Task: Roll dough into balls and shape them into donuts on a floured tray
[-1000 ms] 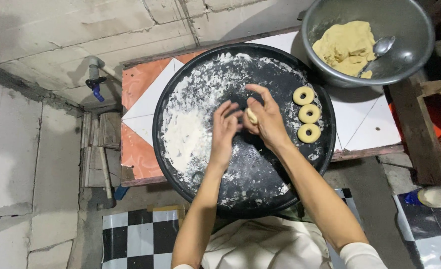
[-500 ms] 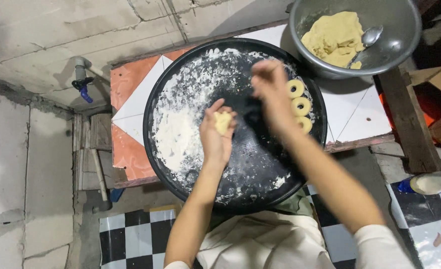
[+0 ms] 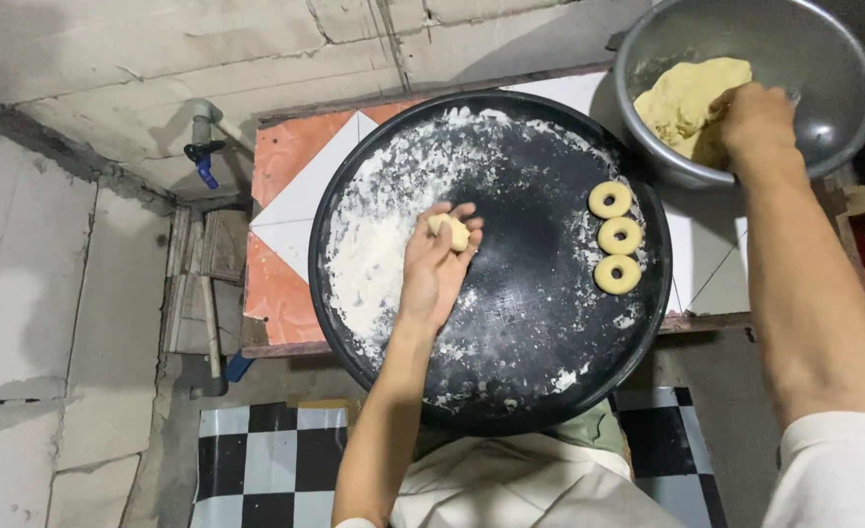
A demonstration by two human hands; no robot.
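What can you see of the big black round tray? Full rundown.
The black round tray is a wide, shallow pan with a raised rim, apparently dark metal. It lies flat on a tiled tabletop, its near edge overhanging. White flour covers its left and upper parts, with a bare patch in the middle. Three ring-shaped dough pieces sit in a column by its right rim. The left hand is over it, holding a small dough lump.

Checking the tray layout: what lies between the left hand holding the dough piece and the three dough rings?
In the head view, only bare dark tray surface separates the left hand from the dough rings.
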